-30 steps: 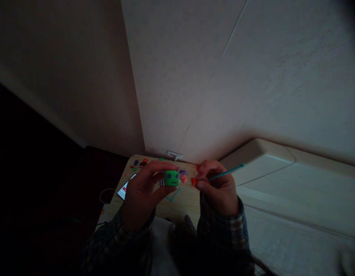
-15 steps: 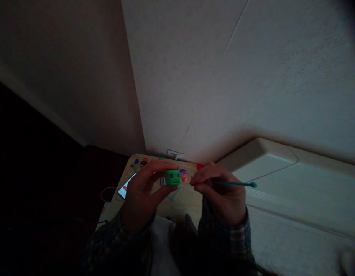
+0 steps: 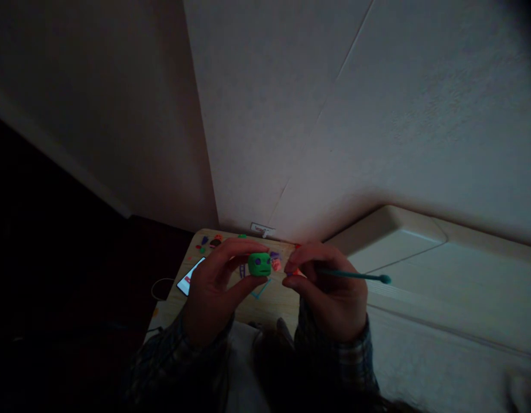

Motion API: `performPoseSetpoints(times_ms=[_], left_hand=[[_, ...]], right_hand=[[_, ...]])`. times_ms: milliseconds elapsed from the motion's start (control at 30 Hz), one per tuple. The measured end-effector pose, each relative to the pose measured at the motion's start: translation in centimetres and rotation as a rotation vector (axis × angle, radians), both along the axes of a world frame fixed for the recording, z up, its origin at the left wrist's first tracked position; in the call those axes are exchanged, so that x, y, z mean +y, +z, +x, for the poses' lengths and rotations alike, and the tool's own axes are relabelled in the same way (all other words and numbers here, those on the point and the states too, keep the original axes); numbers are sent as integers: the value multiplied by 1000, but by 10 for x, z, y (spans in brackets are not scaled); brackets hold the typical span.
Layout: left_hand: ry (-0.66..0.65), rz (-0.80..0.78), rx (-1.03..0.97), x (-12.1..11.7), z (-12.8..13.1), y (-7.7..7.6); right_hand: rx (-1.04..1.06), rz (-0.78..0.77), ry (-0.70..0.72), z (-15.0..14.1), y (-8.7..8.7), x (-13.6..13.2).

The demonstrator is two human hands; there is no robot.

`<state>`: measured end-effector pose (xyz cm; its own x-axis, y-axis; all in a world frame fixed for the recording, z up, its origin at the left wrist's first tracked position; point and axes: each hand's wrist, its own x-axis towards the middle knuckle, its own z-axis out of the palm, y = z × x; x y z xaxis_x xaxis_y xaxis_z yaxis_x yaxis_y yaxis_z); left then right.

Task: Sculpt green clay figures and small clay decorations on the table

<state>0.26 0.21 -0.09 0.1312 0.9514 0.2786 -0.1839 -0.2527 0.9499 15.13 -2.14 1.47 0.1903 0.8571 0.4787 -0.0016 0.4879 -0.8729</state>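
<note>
My left hand (image 3: 214, 289) pinches a small green clay block (image 3: 259, 264) with purple eyes between thumb and fingers, held above a small wooden table (image 3: 272, 301). My right hand (image 3: 330, 289) is closed on a thin teal modelling tool (image 3: 355, 276) whose ball tip points right. Its fingertips pinch close to the block's right side, near a bit of red clay. Both wrists wear plaid sleeves.
On the table lie small clay pieces (image 3: 207, 244) in red, purple and green, a pink piece (image 3: 276, 264), a teal angled tool (image 3: 259, 291) and a lit phone (image 3: 188, 277) at the left edge. A white bed (image 3: 424, 275) lies to the right, pale walls behind, dark floor left.
The teal tool has swung from pointing up-right to lying nearly level, pointing right. My right fingertips have moved closer to the green block. The left hand has barely shifted.
</note>
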Motion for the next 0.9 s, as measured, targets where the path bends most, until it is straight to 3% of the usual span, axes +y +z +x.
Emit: performPoseSetpoints(times_ms=[900], left_hand=[[-5,17,-31,-3,0,1]], right_hand=[[-12,56,65,3,-9,1]])
